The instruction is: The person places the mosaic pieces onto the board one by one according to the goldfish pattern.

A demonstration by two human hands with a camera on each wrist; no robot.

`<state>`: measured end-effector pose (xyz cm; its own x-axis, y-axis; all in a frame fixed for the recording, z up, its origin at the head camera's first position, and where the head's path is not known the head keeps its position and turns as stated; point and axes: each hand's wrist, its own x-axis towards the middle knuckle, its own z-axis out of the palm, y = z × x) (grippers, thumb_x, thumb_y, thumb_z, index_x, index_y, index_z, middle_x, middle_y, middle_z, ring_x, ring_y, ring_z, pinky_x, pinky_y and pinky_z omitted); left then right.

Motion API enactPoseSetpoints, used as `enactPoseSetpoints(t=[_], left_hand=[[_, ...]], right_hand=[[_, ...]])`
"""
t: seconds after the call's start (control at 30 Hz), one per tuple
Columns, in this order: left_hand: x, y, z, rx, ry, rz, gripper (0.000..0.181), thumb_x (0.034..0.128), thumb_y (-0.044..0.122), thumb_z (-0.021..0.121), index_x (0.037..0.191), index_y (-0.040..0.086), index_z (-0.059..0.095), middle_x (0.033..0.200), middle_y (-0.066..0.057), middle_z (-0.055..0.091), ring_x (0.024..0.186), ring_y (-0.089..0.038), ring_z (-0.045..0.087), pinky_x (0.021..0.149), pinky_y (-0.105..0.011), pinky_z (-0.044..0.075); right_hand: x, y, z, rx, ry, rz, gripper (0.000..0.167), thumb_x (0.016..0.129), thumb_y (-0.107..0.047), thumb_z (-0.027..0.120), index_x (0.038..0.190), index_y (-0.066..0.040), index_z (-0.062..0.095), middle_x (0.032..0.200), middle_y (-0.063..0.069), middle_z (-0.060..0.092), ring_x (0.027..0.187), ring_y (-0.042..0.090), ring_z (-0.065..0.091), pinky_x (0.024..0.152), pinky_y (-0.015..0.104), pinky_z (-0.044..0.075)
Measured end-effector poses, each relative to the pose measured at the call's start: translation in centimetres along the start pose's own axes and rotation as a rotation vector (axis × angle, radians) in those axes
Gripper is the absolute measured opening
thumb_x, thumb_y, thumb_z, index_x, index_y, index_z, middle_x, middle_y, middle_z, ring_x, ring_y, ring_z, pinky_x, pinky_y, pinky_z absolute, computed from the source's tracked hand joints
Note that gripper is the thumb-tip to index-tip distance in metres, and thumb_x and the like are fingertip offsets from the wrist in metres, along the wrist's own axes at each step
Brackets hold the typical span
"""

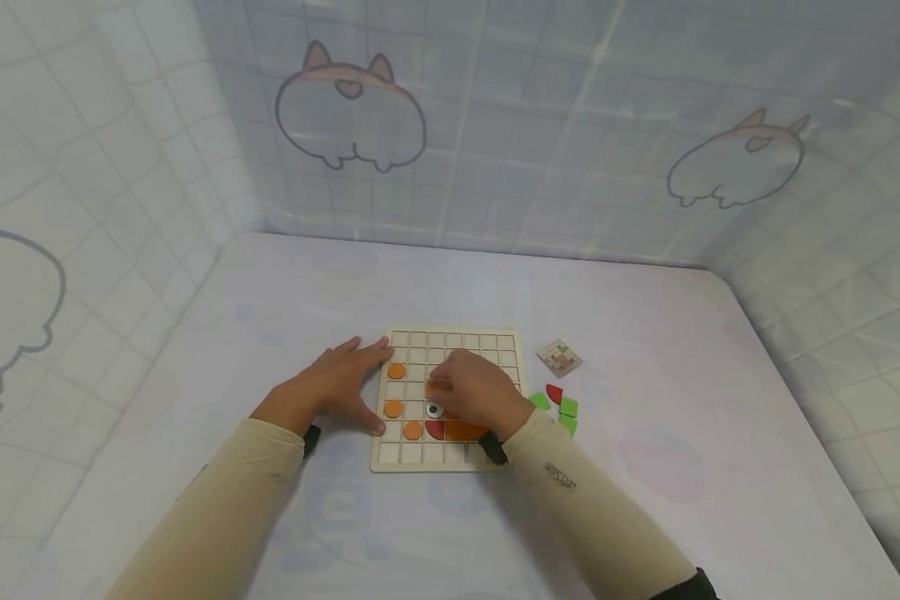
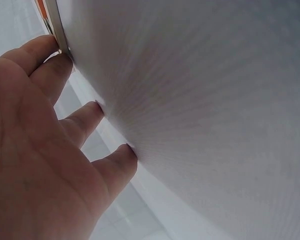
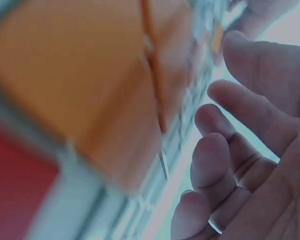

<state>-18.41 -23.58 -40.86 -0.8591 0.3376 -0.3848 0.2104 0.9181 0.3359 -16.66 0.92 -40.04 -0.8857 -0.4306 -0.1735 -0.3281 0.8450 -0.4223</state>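
Observation:
A pale gridded board (image 1: 450, 455) lies flat on the table. My left hand (image 1: 337, 379) spreads along its left side, with fingertips and thumb at the edge; in the left wrist view other fingertips rest on the tabletop. Bent over the middle of the board is my right hand (image 1: 480, 387), its fingers loosely curled beside an orange piece (image 1: 438, 389). No piece shows between those fingers in the right wrist view. Orange discs (image 1: 396, 371) sit in left-hand squares. A white eye disc (image 1: 434, 409), a red piece (image 1: 435, 430) and orange pieces (image 1: 465, 431) lie nearby, partly hidden.
Right of the board lie several green squares (image 1: 567, 407), a red quarter piece (image 1: 554, 393) and a small pattern card (image 1: 560, 357). A white cloth covers the table (image 1: 645, 350). Behind it hangs a tiled-print curtain (image 1: 495, 142).

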Motion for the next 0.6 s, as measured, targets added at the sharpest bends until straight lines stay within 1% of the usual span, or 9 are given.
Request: enactPoseSetpoints(t=[0.1,0.2,0.27,0.4,0.47,0.6], left_hand=[[0.1,0.0,0.1,-0.001,0.002,-0.001,0.129,0.0558,0.056,0.096,0.162,0.026,0.028,0.172,0.004,0.015,0.158,-0.040,0.004,0.123,-0.069,0.010],[0.2,0.0,0.0,0.008,0.006,0.004,0.130,0.0567,0.057,0.095,0.162,0.025,0.028,0.172,0.003,0.015,0.158,-0.041,0.004,0.123,-0.068,0.009],[0.2,-0.1,-0.1,0.016,0.008,0.006,0.130,0.0572,0.057,0.095,0.163,0.024,0.027,0.172,0.003,0.016,0.158,-0.041,0.005,0.123,-0.068,0.009],[0.2,0.0,-0.2,0.019,0.007,0.014,0.131,0.0571,0.059,0.094,0.163,0.022,0.027,0.172,0.002,0.016,0.157,-0.042,0.006,0.123,-0.068,0.009],[0.0,0.1,-0.3,0.017,0.005,0.015,0.130,0.0576,0.058,0.094,0.163,0.022,0.026,0.172,0.001,0.015,0.157,-0.042,0.005,0.123,-0.068,0.009],[-0.3,0.1,-0.5,0.011,0.005,0.006,0.131,0.0579,0.057,0.094,0.163,0.022,0.025,0.172,0.001,0.014,0.158,-0.042,0.004,0.124,-0.068,0.008]], right_hand=[[-0.9,1.1,-1.3,0.056,0.037,0.077,0.036,0.097,-0.033,0.068,0.129,-0.018,0.072,0.128,0.001,0.066,0.110,0.018,0.063,0.101,0.038,0.054],[-2.1,2.9,-2.7,0.109,0.080,0.169,0.034,0.097,-0.028,0.066,0.130,-0.017,0.071,0.128,0.002,0.067,0.117,0.022,0.063,0.102,0.045,0.053],[-3.0,4.3,-3.3,0.120,0.104,0.194,0.033,0.098,-0.024,0.064,0.130,-0.016,0.071,0.126,0.003,0.068,0.117,0.023,0.063,0.099,0.046,0.054],[-4.6,7.2,-3.5,0.117,0.126,0.235,0.033,0.098,-0.021,0.063,0.129,-0.014,0.071,0.122,0.006,0.069,0.112,0.025,0.063,0.094,0.046,0.054],[-5.2,8.4,-3.4,0.111,0.125,0.277,0.033,0.097,-0.020,0.064,0.129,-0.013,0.070,0.123,0.008,0.069,0.110,0.026,0.063,0.091,0.045,0.055],[-6.0,10.1,-3.3,0.081,0.110,0.355,0.036,0.095,-0.019,0.066,0.131,-0.013,0.069,0.128,0.011,0.068,0.118,0.030,0.062,0.096,0.048,0.054]])
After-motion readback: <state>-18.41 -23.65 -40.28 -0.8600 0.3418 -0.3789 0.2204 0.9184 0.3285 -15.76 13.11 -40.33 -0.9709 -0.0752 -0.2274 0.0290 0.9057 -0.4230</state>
